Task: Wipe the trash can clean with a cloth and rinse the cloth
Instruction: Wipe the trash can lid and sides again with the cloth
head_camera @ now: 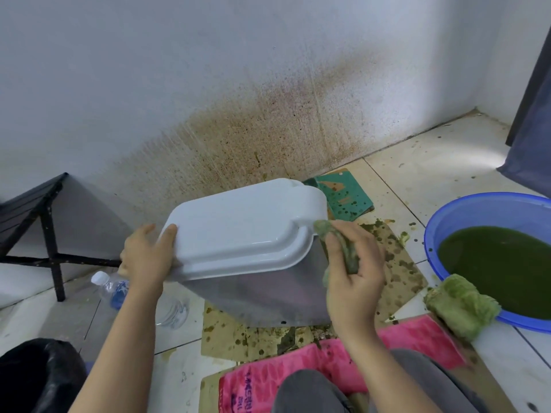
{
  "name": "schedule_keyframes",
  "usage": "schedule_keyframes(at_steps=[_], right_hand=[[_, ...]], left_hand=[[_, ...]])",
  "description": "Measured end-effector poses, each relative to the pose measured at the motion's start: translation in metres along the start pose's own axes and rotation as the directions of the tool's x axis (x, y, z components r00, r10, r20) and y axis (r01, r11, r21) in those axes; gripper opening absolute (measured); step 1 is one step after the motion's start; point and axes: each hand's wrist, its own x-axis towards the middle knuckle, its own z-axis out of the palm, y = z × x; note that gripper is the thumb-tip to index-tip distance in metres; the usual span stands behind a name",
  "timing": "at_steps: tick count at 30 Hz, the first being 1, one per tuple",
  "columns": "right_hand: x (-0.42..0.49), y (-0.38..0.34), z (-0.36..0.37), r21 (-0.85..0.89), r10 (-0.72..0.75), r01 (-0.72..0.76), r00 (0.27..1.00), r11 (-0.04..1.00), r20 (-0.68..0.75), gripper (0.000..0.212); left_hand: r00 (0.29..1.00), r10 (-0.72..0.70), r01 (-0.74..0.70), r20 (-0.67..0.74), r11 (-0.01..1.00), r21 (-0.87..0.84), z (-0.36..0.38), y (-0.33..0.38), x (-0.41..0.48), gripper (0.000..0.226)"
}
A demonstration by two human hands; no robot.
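Observation:
A white trash can (238, 231) with a closed lid and a grey body leans tilted toward me on the floor. My left hand (146, 254) grips the lid's left edge and steadies it. My right hand (354, 263) is closed on a green-stained cloth (337, 236), pressed against the can's right side just under the lid rim. To the right stands a blue basin (447, 216) holding dark green water. A second green-stained cloth (460, 305) hangs over the basin's near rim.
Stained cardboard (399, 269) lies under the can, with a pink cloth (298, 371) in front of my knees. A plastic water bottle (119, 290) lies at the left, near a black bench frame (44, 234) and a black-bagged bin (35, 377). The wall behind is spattered brown.

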Motion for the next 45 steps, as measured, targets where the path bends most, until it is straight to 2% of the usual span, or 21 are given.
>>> schedule_keyframes(at_steps=[1,2,5,7,10,13,16,17,19,20,21,23,25,29,31,33,34,36,38,42,45], right_hand=[[0.001,0.0,0.002,-0.119,-0.1,0.11,0.991,0.987,0.091,0.017],[0.002,0.0,0.004,-0.226,-0.146,0.179,0.977,0.957,0.155,0.018],[0.006,-0.006,0.008,-0.417,-0.185,0.255,0.962,0.872,0.203,0.018],[0.005,-0.01,0.006,-0.474,-0.212,0.306,0.947,0.826,0.242,0.018],[0.005,-0.013,-0.006,-0.467,-0.205,0.381,0.9,0.798,0.384,0.015],[0.019,-0.022,-0.018,-0.312,-0.12,0.31,0.855,0.898,0.505,0.015],[0.044,-0.037,0.003,-0.16,-0.232,0.343,0.848,0.926,0.476,0.02],[0.05,-0.038,0.017,-0.142,-0.277,0.396,0.816,0.907,0.508,0.021],[0.053,-0.028,0.042,-0.217,-0.34,0.56,0.719,0.799,0.606,0.027],[0.051,-0.018,0.05,-0.281,-0.337,0.606,0.704,0.745,0.626,0.029],[0.052,-0.009,0.055,-0.342,-0.317,0.6,0.728,0.723,0.608,0.031],[0.061,0.002,0.057,-0.418,-0.217,0.453,0.839,0.788,0.499,0.035],[0.069,0.007,0.057,-0.374,-0.055,0.193,0.935,0.907,0.35,0.035],[0.043,0.014,0.053,-0.074,0.117,-0.108,0.985,0.991,0.129,0.035],[0.026,0.015,0.047,0.157,0.362,-0.363,0.931,0.918,0.039,0.034],[0.024,0.016,0.043,0.319,0.639,-0.621,0.767,0.716,0.059,0.035],[0.025,0.016,0.043,0.34,0.713,-0.697,0.694,0.632,0.098,0.036],[0.025,0.015,0.044,0.328,0.745,-0.745,0.649,0.581,0.154,0.037],[0.023,0.011,0.053,0.316,0.706,-0.732,0.675,0.604,0.213,0.032],[0.012,0.0,0.089,0.221,0.48,-0.588,0.784,0.778,0.394,0.024],[-0.005,-0.005,0.125,0.134,0.23,-0.332,0.843,0.934,0.487,0.035]], left_hand=[[0.996,0.077,-0.072,-0.055,0.994,0.082,0.001,0.01,-0.002,0.051],[0.986,0.152,-0.147,-0.064,0.987,0.069,0.004,0.024,-0.005,0.047],[0.915,0.402,-0.397,0.028,0.912,-0.101,0.025,0.078,-0.02,0.036],[0.859,0.496,-0.491,0.13,0.869,-0.069,0.048,0.103,-0.027,0.034],[0.824,0.496,-0.501,0.275,0.864,-0.056,0.077,0.107,-0.033,0.034],[0.833,0.492,-0.476,0.253,0.87,-0.127,0.081,0.099,-0.038,0.032],[0.829,0.514,-0.47,0.22,0.854,-0.223,0.076,0.099,-0.04,0.03],[0.83,0.516,-0.464,0.213,0.849,-0.252,0.076,0.099,-0.04,0.029],[0.857,0.481,-0.42,0.183,0.859,-0.291,0.074,0.094,-0.038,0.029],[0.884,0.436,-0.373,0.17,0.876,-0.305,0.073,0.092,-0.037,0.03],[0.908,0.386,-0.32,0.163,0.891,-0.323,0.071,0.092,-0.035,0.031],[0.928,0.334,-0.258,0.166,0.896,-0.361,0.069,0.092,-0.032,0.033],[0.933,0.32,-0.238,0.167,0.893,-0.382,0.067,0.096,-0.031,0.033],[0.92,0.354,-0.286,0.167,0.899,-0.331,0.069,0.097,-0.036,0.033],[0.906,0.389,-0.33,0.17,0.897,-0.295,0.07,0.098,-0.038,0.032],[0.889,0.42,-0.359,0.183,0.886,-0.292,0.071,0.101,-0.039,0.031],[0.88,0.428,-0.359,0.204,0.883,-0.302,0.07,0.103,-0.04,0.03],[0.86,0.44,-0.362,0.259,0.883,-0.3,0.066,0.105,-0.041,0.028],[0.836,0.461,-0.387,0.297,0.88,-0.274,0.056,0.11,-0.04,0.029],[0.78,0.449,-0.397,0.435,0.893,-0.211,0.037,0.133,-0.036,0.044],[0.779,0.392,-0.442,0.49,0.897,-0.014,0.022,0.136,-0.017,0.065]])
